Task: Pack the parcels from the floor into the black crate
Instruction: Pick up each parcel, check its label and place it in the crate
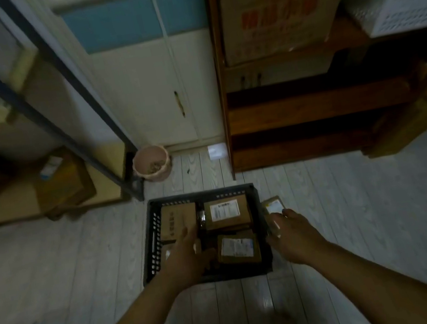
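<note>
We recorded a black slatted plastic crate (pixel 151 247) on the pale plank floor (pixel 69 273). It held three brown cardboard parcels: a dark-printed parcel (pixel 178 220) at far left, a far white-labelled parcel (pixel 227 212) and a near white-labelled parcel (pixel 238 247). All writing was too blurred to read. Our left hand (pixel 188 254) reached in, fingers extended over the dark-printed parcel. Our right hand (pixel 290 231) met a small labelled parcel (pixel 272 205) on the floor just beside the crate's right wall, but we could not tell whether its fingers grasped it. Red characters on a large shelved cardboard box (pixel 279 7) were illegible.
</note>
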`<state>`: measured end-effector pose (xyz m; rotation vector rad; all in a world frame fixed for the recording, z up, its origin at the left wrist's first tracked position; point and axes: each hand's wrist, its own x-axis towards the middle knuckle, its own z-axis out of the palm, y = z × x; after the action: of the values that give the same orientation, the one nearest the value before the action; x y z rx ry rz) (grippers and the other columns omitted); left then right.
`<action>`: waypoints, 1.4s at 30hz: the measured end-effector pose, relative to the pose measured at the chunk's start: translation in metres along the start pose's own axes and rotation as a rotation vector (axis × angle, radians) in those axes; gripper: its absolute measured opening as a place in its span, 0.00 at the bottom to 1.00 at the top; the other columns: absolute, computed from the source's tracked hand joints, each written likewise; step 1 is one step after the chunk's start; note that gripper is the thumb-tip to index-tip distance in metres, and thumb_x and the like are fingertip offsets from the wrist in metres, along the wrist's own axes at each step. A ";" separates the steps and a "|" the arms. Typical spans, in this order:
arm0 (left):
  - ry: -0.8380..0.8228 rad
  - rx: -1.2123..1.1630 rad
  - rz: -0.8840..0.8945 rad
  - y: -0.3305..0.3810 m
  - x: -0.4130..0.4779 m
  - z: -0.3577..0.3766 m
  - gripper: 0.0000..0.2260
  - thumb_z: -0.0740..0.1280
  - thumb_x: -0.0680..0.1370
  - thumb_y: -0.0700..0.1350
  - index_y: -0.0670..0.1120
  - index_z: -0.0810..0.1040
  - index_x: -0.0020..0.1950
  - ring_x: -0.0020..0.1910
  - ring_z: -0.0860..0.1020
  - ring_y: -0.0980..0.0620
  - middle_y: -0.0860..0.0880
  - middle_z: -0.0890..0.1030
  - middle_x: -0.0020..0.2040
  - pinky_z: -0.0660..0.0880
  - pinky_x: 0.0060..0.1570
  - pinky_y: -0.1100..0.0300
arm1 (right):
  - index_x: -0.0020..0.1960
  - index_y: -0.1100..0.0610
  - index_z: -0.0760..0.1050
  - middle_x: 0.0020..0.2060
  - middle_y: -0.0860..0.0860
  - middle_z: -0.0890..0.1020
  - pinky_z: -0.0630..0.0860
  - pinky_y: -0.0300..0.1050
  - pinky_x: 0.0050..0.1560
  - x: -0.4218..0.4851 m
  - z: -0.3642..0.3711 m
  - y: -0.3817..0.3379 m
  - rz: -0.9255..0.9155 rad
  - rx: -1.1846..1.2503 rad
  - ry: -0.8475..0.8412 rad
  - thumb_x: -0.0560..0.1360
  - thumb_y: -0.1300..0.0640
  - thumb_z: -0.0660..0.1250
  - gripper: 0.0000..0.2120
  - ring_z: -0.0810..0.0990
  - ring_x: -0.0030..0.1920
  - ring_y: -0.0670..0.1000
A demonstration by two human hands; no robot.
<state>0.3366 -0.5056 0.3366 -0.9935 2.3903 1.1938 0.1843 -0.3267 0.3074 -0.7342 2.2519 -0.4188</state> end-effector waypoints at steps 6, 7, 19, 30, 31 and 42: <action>0.012 0.058 0.079 0.049 -0.069 -0.024 0.31 0.67 0.76 0.50 0.49 0.58 0.75 0.75 0.57 0.47 0.48 0.58 0.76 0.58 0.73 0.54 | 0.75 0.58 0.60 0.72 0.57 0.63 0.64 0.46 0.67 -0.087 -0.059 -0.016 0.036 -0.030 0.134 0.79 0.48 0.60 0.28 0.64 0.70 0.57; 0.012 0.077 0.077 0.055 -0.077 -0.024 0.34 0.67 0.75 0.55 0.49 0.55 0.76 0.76 0.55 0.48 0.49 0.55 0.77 0.56 0.74 0.53 | 0.76 0.56 0.57 0.74 0.56 0.60 0.62 0.46 0.69 -0.103 -0.066 -0.016 0.046 -0.039 0.152 0.79 0.47 0.60 0.29 0.61 0.72 0.57; 0.014 0.047 0.210 0.149 -0.169 0.002 0.35 0.65 0.77 0.52 0.51 0.49 0.78 0.76 0.52 0.46 0.48 0.47 0.78 0.55 0.72 0.55 | 0.77 0.53 0.56 0.75 0.52 0.58 0.62 0.47 0.71 -0.234 -0.138 0.022 0.092 -0.155 0.279 0.77 0.43 0.61 0.32 0.61 0.73 0.55; 0.108 0.013 0.167 0.277 -0.150 0.084 0.35 0.66 0.75 0.56 0.53 0.51 0.77 0.76 0.52 0.45 0.47 0.51 0.78 0.54 0.74 0.48 | 0.77 0.52 0.54 0.75 0.54 0.57 0.62 0.50 0.72 -0.253 -0.246 0.126 -0.036 -0.203 0.223 0.78 0.43 0.60 0.32 0.60 0.73 0.57; 0.112 0.010 0.151 0.288 -0.148 0.091 0.35 0.66 0.76 0.55 0.53 0.51 0.77 0.76 0.53 0.46 0.47 0.51 0.78 0.54 0.74 0.48 | 0.77 0.52 0.54 0.75 0.54 0.58 0.62 0.50 0.72 -0.250 -0.255 0.137 -0.043 -0.222 0.214 0.78 0.43 0.60 0.32 0.60 0.73 0.57; 0.099 -0.044 0.034 0.312 -0.095 0.106 0.30 0.63 0.79 0.49 0.50 0.52 0.77 0.75 0.55 0.45 0.46 0.53 0.77 0.58 0.70 0.54 | 0.77 0.52 0.54 0.76 0.53 0.56 0.62 0.50 0.72 -0.159 -0.283 0.165 -0.065 -0.222 0.097 0.78 0.44 0.61 0.32 0.59 0.74 0.57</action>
<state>0.1841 -0.2486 0.5045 -1.0527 2.4765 1.2410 0.0092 -0.0773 0.5071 -0.9200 2.3963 -0.2414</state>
